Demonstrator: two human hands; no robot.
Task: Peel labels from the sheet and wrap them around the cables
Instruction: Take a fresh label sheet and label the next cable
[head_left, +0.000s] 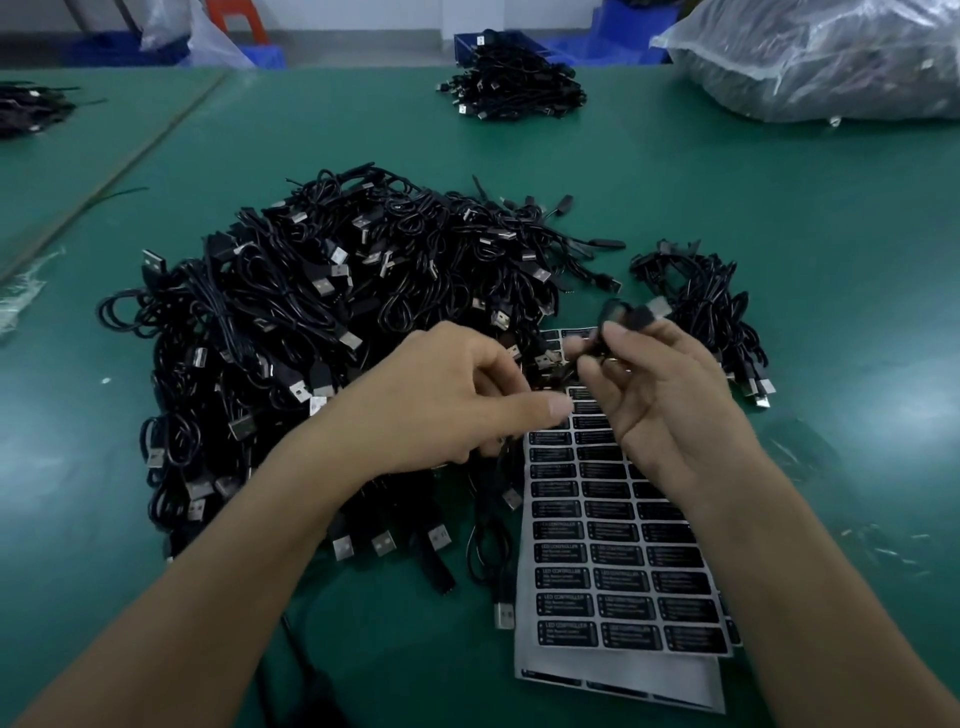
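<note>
Both forearms reach in from the bottom edge and meet over the top of the label sheet (618, 561). The left hand (452, 400) is turned back-up, its fingers curled down toward the edge of the big cable pile (291, 332), thumb stretched right toward the other hand. The right hand (660, 384) is raised slightly, palm facing left, its fingertips (615, 332) pinched on a black cable (631, 314) whose loop and plug stick up just above them. So the right grip is closed on the cable; what the left grip holds cannot be told, since its fingertips are tucked under the hand and blurred.

The sheet lies flat on the green desk (831, 260), just right of the pile and under both hands; its upper rows are covered by them. A second sheet shows beneath its lower edge. A smaller cable bundle (711, 306) lies just right of the right hand. Whether a label is already on the held cable is too blurred to make out. Farther back sit another cable heap (511, 85) and a clear plastic bag (821, 57), cut off at the frame's edge.
</note>
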